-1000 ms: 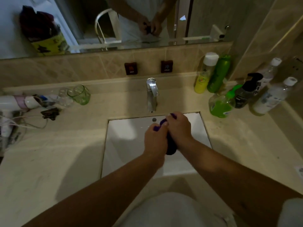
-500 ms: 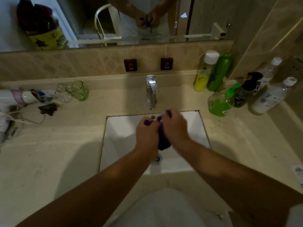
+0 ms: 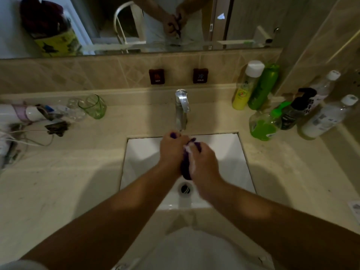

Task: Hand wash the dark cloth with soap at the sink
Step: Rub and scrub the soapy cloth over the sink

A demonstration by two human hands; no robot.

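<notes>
— Where's the cloth right now?

— Bunched between both hands, held up over the white sink basin (image 3: pixel 229 152), just in front of the chrome faucet (image 3: pixel 182 110). It's a dark purple cloth (image 3: pixel 185 170), wrung into a thick roll.

— Which way does the roll run?

— Roughly away from the person and back again: the far end pokes out past the knuckles toward the faucet, the near end hangs down out of the grip toward the drain (image 3: pixel 184 189) directly below it. So the long axis goes from faucet side to drain side, tilted downward at the near end.

— And the hands?

— The left hand (image 3: pixel 171 151) has its fingers curled round the far part; a bit of purple shows at the top of that fist. The right hand (image 3: pixel 204 162) is clenched on the cloth beside it, the two hands touching, with white suds along its thumb edge and on the fabric there.

— Anything close to the grip?

— To the right of it, on the beige counter (image 3: pixel 78 182), a cluster of bottles: a squat green-liquid bottle (image 3: pixel 262 127) nearest, a black pump bottle (image 3: pixel 296 112) behind that, a yellow bottle (image 3: pixel 246 88) and a green bottle (image 3: pixel 263 88) against the wall, two white-capped ones further out. To the left, well apart, a green glass tumbler (image 3: pixel 93 107) and some tangled cords. Beyond the faucet, the wall carries two small dark tags (image 3: pixel 156 76) reading HOT and COLD.
</notes>
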